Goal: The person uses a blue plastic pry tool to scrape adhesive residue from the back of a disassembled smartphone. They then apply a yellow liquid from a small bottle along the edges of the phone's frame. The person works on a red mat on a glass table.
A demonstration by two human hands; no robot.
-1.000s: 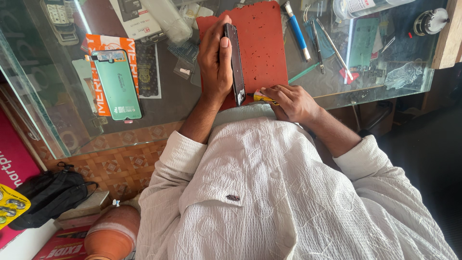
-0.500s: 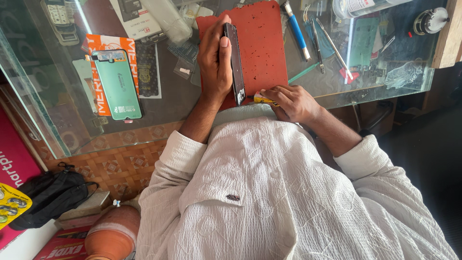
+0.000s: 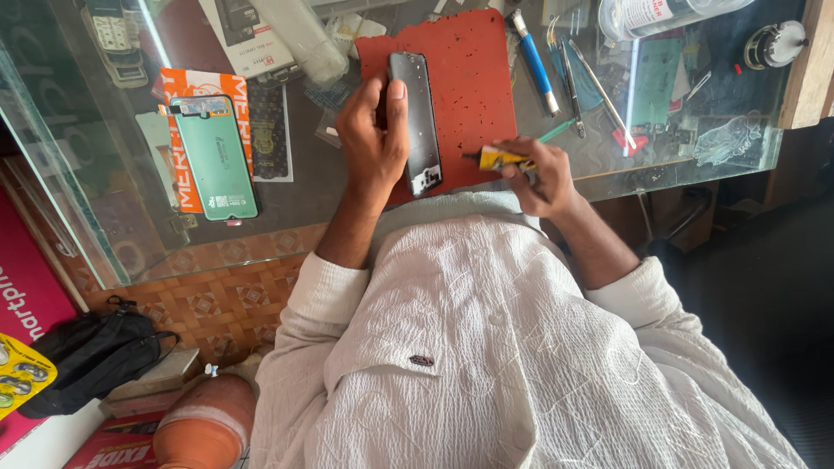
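Glass forms the top of the one wide counter (image 3: 130, 234), see-through down to the patterned tile floor, so loose parts stay easy to spot on it. On the counter lies one red rubber work mat (image 3: 469, 78), pocked with small holes, probably there as a soft, non-slip bed for the work.

One dark, slim mobile phone (image 3: 415, 122) rests lengthwise on that mat. The left hand (image 3: 372, 139) is closed along its left edge, thumb over the face, seemingly pinning it steady. The right hand (image 3: 543, 174) is clamped on one small yellow tube (image 3: 499, 158), its nozzle pointing towards the phone's lower end, near it but not clearly touching.

To the left, apart from both hands, one mint-green phone back panel (image 3: 215, 156) lies on an orange printed card. Beyond the mat, one blue-handled screwdriver (image 3: 532, 59) and at least two thin metal tweezers (image 3: 591, 82) sit within reach of the right hand.
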